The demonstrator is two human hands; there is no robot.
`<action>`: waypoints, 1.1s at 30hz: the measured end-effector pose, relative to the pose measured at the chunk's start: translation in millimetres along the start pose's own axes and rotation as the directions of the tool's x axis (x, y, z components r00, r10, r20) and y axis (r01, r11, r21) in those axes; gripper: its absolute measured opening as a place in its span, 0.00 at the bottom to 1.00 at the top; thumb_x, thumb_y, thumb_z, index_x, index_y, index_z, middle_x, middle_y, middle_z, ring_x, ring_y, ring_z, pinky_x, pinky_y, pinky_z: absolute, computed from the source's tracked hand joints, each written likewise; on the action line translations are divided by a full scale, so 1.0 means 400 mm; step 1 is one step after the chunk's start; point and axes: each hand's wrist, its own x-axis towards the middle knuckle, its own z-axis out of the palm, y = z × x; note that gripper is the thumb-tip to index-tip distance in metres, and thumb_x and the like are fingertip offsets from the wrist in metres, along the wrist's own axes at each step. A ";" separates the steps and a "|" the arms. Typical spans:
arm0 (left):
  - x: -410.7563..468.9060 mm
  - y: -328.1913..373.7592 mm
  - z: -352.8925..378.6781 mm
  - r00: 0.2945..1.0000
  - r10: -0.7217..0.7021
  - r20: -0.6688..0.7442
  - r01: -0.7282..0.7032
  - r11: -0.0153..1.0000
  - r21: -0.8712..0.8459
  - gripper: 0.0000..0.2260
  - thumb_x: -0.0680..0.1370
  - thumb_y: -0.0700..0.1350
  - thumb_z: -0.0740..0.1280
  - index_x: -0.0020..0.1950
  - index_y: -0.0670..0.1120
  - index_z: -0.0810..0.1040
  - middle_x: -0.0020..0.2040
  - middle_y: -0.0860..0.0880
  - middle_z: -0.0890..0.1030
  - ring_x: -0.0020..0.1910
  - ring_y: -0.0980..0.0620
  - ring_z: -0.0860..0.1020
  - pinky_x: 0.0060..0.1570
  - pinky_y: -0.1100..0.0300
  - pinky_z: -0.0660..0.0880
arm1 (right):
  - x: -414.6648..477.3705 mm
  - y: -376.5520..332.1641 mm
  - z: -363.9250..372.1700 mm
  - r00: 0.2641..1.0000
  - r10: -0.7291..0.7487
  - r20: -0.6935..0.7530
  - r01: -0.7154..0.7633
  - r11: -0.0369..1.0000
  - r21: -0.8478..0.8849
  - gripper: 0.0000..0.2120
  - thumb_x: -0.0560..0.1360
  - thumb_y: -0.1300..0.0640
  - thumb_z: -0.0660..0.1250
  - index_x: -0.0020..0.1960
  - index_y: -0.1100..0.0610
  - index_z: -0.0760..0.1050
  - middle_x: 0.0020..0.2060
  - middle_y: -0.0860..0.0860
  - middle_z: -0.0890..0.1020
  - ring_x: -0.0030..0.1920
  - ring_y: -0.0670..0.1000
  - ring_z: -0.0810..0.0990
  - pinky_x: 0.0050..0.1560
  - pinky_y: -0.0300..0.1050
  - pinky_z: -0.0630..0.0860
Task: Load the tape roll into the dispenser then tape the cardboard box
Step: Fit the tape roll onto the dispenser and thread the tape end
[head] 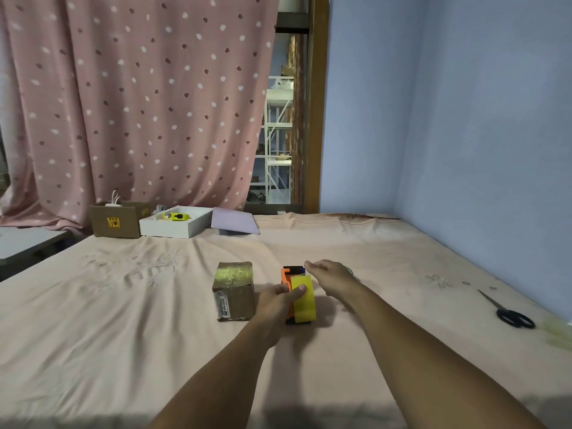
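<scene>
Nearest us, our left hand (280, 300) has its grip closed around the orange dispenser (288, 300), thumb pressed on the yellow tape roll (305, 303) seated in it, probably to steady both upright on the bed (123, 320). Just beyond, our right hand (329, 274) hovers by the dispenser's black front end, fingers loosely spread and holding nothing, though it is blurred and we cannot be sure. The cardboard box (234, 291) sits just left of the left grip, scissors (507, 311) well apart at right.
</scene>
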 end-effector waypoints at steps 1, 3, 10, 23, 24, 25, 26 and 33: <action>0.004 -0.004 -0.003 1.000 0.004 0.004 -0.004 1.000 0.012 0.05 0.80 0.39 0.77 0.48 0.41 0.82 0.47 0.40 0.84 0.49 0.40 0.83 0.50 0.47 0.82 | 0.000 -0.012 -0.001 1.000 -0.012 0.009 0.013 0.998 -0.061 0.20 0.81 0.41 0.63 0.62 0.53 0.81 0.51 0.49 0.80 0.51 0.51 0.76 0.48 0.44 0.71; 0.007 -0.006 -0.010 1.000 0.011 0.009 -0.011 1.000 0.019 0.06 0.79 0.41 0.78 0.47 0.41 0.83 0.47 0.40 0.84 0.52 0.39 0.82 0.55 0.43 0.80 | 0.007 -0.026 0.001 0.999 -0.027 0.022 0.030 0.990 -0.135 0.18 0.80 0.43 0.65 0.60 0.54 0.83 0.49 0.48 0.80 0.47 0.49 0.75 0.40 0.41 0.70; 0.010 -0.005 -0.020 1.000 0.018 0.000 -0.018 0.999 0.035 0.11 0.77 0.41 0.80 0.46 0.41 0.78 0.45 0.40 0.80 0.51 0.40 0.79 0.53 0.44 0.75 | 0.033 -0.042 0.013 0.998 -0.065 -0.019 0.059 0.973 -0.225 0.08 0.77 0.51 0.71 0.49 0.54 0.87 0.44 0.48 0.84 0.38 0.42 0.74 0.32 0.37 0.65; 0.008 -0.007 -0.024 1.000 0.018 0.014 -0.018 0.999 0.036 0.08 0.79 0.40 0.78 0.45 0.41 0.80 0.44 0.41 0.82 0.50 0.41 0.80 0.54 0.44 0.76 | 0.057 -0.075 0.038 0.999 -0.026 0.035 0.029 0.993 -0.110 0.03 0.70 0.61 0.75 0.39 0.55 0.86 0.45 0.52 0.87 0.52 0.52 0.82 0.44 0.42 0.75; 0.007 -0.006 -0.025 1.000 0.019 0.014 -0.019 0.999 0.034 0.08 0.79 0.40 0.78 0.44 0.42 0.80 0.45 0.40 0.82 0.50 0.41 0.80 0.55 0.43 0.77 | 0.059 -0.075 0.039 0.999 -0.020 0.031 0.022 0.995 -0.094 0.04 0.70 0.62 0.75 0.38 0.55 0.86 0.44 0.52 0.87 0.51 0.53 0.82 0.44 0.42 0.75; 0.007 -0.005 -0.025 1.000 0.019 0.014 -0.019 0.999 0.032 0.08 0.79 0.40 0.78 0.44 0.42 0.80 0.46 0.39 0.82 0.51 0.40 0.80 0.55 0.43 0.77 | 0.060 -0.076 0.040 1.000 -0.012 0.026 0.014 0.997 -0.071 0.06 0.70 0.63 0.75 0.36 0.55 0.86 0.43 0.52 0.87 0.51 0.53 0.82 0.45 0.42 0.75; 0.008 -0.004 -0.025 1.000 0.018 0.013 -0.018 0.999 0.033 0.08 0.80 0.40 0.77 0.45 0.41 0.80 0.47 0.39 0.81 0.51 0.40 0.80 0.56 0.42 0.77 | 0.062 -0.075 0.040 1.000 -0.005 0.023 0.006 0.999 -0.044 0.08 0.70 0.64 0.75 0.35 0.54 0.85 0.41 0.52 0.87 0.50 0.53 0.82 0.45 0.42 0.75; 0.007 0.000 -0.017 1.000 -0.002 0.002 0.002 1.000 0.026 0.09 0.80 0.40 0.77 0.43 0.43 0.81 0.45 0.41 0.82 0.50 0.40 0.81 0.57 0.41 0.79 | 0.046 -0.055 0.021 0.997 -0.044 0.057 0.034 0.986 0.163 0.04 0.73 0.68 0.73 0.47 0.63 0.85 0.36 0.49 0.83 0.37 0.44 0.78 0.28 0.30 0.70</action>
